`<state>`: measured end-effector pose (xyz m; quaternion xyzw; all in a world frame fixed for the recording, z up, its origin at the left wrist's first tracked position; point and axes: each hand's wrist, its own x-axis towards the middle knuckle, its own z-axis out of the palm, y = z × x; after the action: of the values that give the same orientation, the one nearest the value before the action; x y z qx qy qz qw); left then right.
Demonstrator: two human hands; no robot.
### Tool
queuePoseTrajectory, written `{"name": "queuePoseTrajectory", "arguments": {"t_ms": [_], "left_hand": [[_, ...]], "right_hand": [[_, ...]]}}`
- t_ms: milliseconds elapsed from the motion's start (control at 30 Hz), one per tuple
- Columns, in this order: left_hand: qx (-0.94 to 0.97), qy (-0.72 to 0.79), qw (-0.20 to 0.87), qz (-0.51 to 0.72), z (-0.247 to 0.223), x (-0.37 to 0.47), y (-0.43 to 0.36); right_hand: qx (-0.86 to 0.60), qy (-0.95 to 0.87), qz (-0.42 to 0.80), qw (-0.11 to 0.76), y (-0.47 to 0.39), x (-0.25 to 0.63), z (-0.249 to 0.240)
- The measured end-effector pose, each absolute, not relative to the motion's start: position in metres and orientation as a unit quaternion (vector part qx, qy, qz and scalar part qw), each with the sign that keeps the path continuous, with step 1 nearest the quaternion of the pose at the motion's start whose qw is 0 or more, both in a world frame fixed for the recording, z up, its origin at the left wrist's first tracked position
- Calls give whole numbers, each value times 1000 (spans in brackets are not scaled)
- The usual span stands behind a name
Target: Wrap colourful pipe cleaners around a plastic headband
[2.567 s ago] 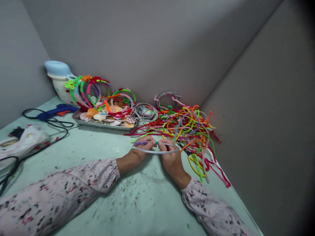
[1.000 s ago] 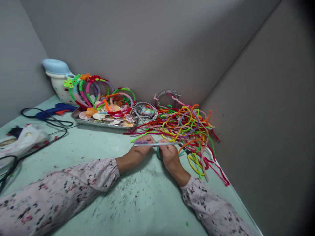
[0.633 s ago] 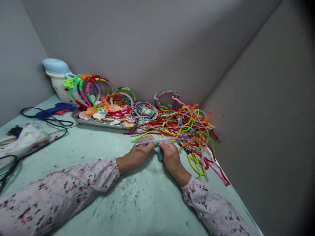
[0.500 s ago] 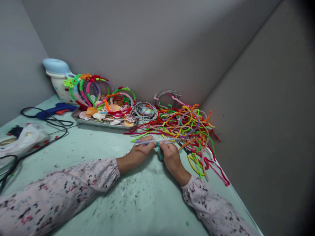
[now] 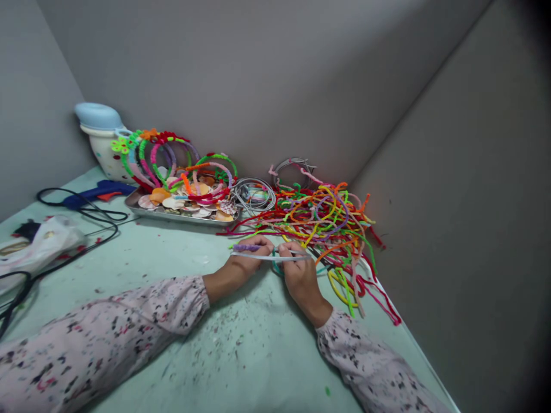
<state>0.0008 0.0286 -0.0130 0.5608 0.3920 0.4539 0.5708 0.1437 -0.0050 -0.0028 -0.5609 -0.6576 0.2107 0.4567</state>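
Note:
My left hand is closed around a thin grey headband, whose near side spans across in front of both hands. Purple fuzzy wrapping covers part of the band at the left hand's fingers. Close beside it, my right hand is closed in a pinch on a teal pipe cleaner, which loops below the band between the hands. Its fingertips partly hide where the teal strand meets the band. A teal end also shows right of the right hand.
A tangled heap of coloured pipe cleaners lies behind and right, with yellow-handled scissors. Bare headbands lie beside a metal tray of shells and wrapped headbands. Left are a blue glue gun, black cable, plastic bag and lidded bin.
The headband has turned in my hands, so its near bare side sits lower and the purple wrapping shows more. The teal loop has shifted slightly, with an end now right of the right hand.

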Motion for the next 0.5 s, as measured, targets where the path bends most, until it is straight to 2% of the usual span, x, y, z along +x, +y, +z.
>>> {"name": "queuePoseTrajectory", "arguments": {"t_ms": [233,500], "left_hand": [[546,404,589,439,-19,2,33],[581,401,563,430,-22,-5,33]], "right_hand": [[-567,-658,178,463,-5,143,-4],[-564,-654,160,478,-3,143,-11]]}}
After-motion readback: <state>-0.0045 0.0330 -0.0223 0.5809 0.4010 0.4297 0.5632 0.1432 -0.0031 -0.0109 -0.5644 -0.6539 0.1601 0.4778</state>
